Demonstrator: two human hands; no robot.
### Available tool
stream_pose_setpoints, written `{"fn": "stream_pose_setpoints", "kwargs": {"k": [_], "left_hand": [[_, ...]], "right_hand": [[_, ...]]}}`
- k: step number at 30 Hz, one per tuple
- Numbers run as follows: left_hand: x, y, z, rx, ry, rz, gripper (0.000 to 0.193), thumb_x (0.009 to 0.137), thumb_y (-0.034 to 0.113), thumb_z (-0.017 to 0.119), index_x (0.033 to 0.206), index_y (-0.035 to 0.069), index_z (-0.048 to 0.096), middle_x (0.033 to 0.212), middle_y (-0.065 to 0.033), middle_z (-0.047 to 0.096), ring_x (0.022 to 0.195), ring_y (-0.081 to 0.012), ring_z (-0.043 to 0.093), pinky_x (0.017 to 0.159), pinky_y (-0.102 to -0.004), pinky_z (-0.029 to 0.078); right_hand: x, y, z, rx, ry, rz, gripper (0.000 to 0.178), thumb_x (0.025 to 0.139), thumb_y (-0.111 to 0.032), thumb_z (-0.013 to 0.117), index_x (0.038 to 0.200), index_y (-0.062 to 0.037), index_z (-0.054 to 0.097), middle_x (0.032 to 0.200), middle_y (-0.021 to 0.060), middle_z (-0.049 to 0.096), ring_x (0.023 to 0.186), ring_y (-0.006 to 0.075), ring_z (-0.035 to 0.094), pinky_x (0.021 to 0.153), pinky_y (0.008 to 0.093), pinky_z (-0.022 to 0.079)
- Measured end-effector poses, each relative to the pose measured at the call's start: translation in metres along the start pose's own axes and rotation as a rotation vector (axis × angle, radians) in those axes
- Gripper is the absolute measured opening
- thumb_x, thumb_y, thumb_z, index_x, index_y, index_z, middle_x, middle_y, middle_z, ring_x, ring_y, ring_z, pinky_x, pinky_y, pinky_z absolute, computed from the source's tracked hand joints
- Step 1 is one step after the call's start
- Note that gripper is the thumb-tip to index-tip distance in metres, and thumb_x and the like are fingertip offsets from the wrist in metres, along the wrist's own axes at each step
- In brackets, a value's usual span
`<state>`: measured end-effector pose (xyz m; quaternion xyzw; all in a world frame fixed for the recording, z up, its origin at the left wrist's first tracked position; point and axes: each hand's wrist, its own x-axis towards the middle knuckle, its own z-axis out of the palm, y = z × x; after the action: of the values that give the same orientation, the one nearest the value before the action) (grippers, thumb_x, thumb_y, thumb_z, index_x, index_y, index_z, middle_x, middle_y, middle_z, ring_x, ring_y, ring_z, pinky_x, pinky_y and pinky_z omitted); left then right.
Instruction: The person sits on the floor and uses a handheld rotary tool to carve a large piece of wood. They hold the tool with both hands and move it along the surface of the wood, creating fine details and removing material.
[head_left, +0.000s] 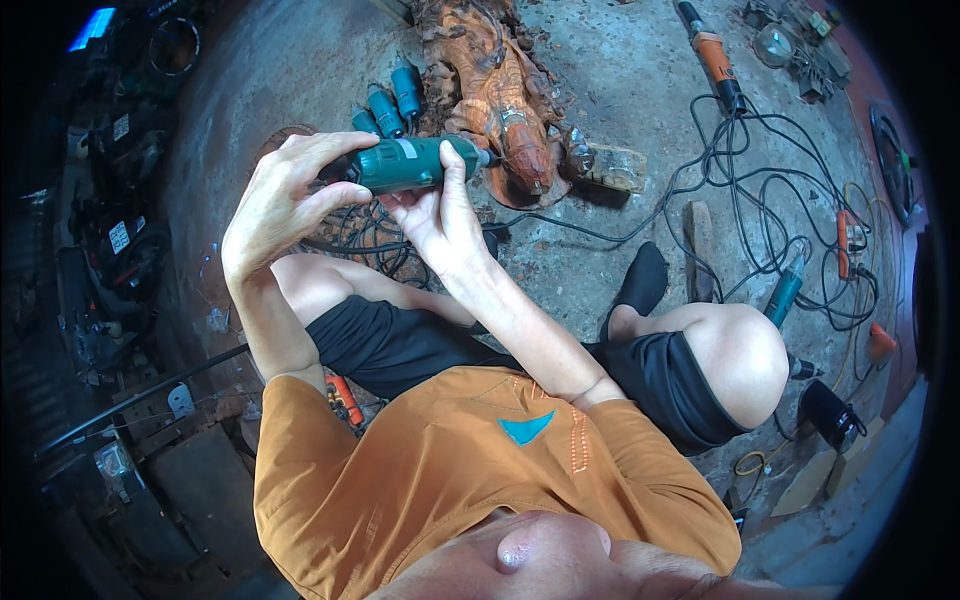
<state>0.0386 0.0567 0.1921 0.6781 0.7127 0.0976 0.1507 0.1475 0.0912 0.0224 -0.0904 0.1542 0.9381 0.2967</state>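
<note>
A green electric die grinder (410, 165) with a black rear end is held level between my two hands. My left hand (285, 195) closes around its rear end, thumb below and fingers above. The front part rests in my right hand (445, 205), with the thumb up along the near side of the nose and the fingers underneath. Its metal tip points right, close to a reddish-brown wood carving (485, 85) lying on the floor. I cannot tell whether the tip touches the wood. The carving's rounded end (530, 160) lies just beyond the tip.
Several more green grinders (380, 108) lie left of the carving. A wood block (615, 168) sits at its right. An orange grinder (714, 60) lies far right, above tangled black cords (735, 180). Another green tool (786, 292) and a wooden strip (699, 245) lie near my right foot (640, 285).
</note>
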Motion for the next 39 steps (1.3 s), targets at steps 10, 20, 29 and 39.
{"fn": "stream_pose_setpoints", "kwargs": {"k": [10, 20, 29, 39], "left_hand": [[-0.004, -0.008, -0.001, -0.087, 0.05, -0.009, 0.048, 0.069, 0.014, 0.077, 0.116, 0.008, 0.067, 0.103, -0.0148, 0.069, 0.091, -0.0306, 0.062, 0.086, -0.0379, 0.048], [-0.009, -0.023, 0.0, -0.071, 0.084, 0.013, 0.049, 0.068, 0.017, 0.078, 0.115, 0.007, 0.067, 0.105, -0.0158, 0.069, 0.098, -0.0322, 0.063, 0.091, -0.039, 0.047], [-0.005, -0.026, 0.009, -0.038, 0.091, -0.043, 0.05, 0.068, 0.014, 0.078, 0.116, 0.006, 0.068, 0.108, -0.0128, 0.07, 0.1, -0.0264, 0.062, 0.08, -0.0336, 0.054], [0.008, -0.021, 0.01, 0.022, 0.074, 0.032, 0.049, 0.07, 0.016, 0.078, 0.116, 0.005, 0.067, 0.107, -0.0151, 0.069, 0.101, -0.0314, 0.063, 0.09, -0.0387, 0.049]], "right_hand": [[0.001, 0.002, 0.005, -0.091, -0.004, -0.008, 0.058, 0.09, -0.051, 0.063, 0.124, -0.0082, 0.046, 0.123, 0.0107, 0.053, 0.115, 0.0228, 0.053, 0.102, 0.044, 0.044], [0.006, 0.006, 0.004, -0.14, -0.006, 0.008, 0.057, 0.09, -0.053, 0.061, 0.123, -0.0085, 0.047, 0.121, 0.0098, 0.055, 0.113, 0.0217, 0.054, 0.097, 0.0413, 0.047], [0.022, 0.002, -0.006, -0.115, -0.023, 0.027, 0.055, 0.092, -0.051, 0.06, 0.123, -0.0083, 0.046, 0.12, 0.011, 0.055, 0.111, 0.0225, 0.055, 0.095, 0.0427, 0.048], [0.029, -0.003, -0.005, -0.04, 0.007, 0.014, 0.053, 0.092, -0.048, 0.061, 0.123, -0.0066, 0.047, 0.121, 0.0124, 0.056, 0.112, 0.024, 0.056, 0.095, 0.0438, 0.05]]}}
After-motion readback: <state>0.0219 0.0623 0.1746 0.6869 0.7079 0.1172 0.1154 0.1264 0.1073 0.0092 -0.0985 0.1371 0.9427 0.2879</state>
